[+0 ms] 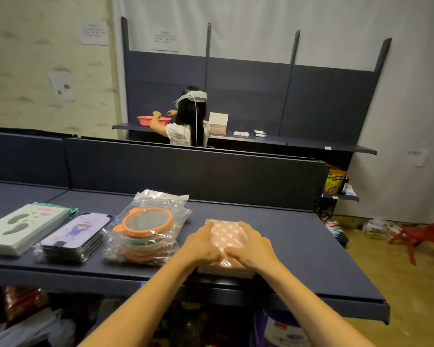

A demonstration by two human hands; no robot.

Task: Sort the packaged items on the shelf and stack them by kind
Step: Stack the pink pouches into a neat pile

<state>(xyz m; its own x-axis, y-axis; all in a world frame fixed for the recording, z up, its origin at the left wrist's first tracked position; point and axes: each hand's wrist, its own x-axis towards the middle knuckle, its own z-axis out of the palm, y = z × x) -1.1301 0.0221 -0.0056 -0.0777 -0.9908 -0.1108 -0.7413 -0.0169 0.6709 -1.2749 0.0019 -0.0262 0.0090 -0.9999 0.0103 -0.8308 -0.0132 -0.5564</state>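
Note:
A stack of pink packaged items (228, 237) lies near the front edge of the dark blue shelf (298, 246). My left hand (203, 244) presses its left side and my right hand (251, 246) its right side, thumbs meeting on top. To the left stand three other stacks: round orange and green mirrors in plastic bags (145, 231), dark-edged packages with a cartoon figure (75, 235), and pale green flat packages (23, 227).
A dark back panel (186, 171) rises behind the shelf. Beyond it a person (188, 121) works at another shelf with a red basket (153, 120). Red stools (421, 239) and loose goods sit on the floor at right. Goods fill the lower shelf.

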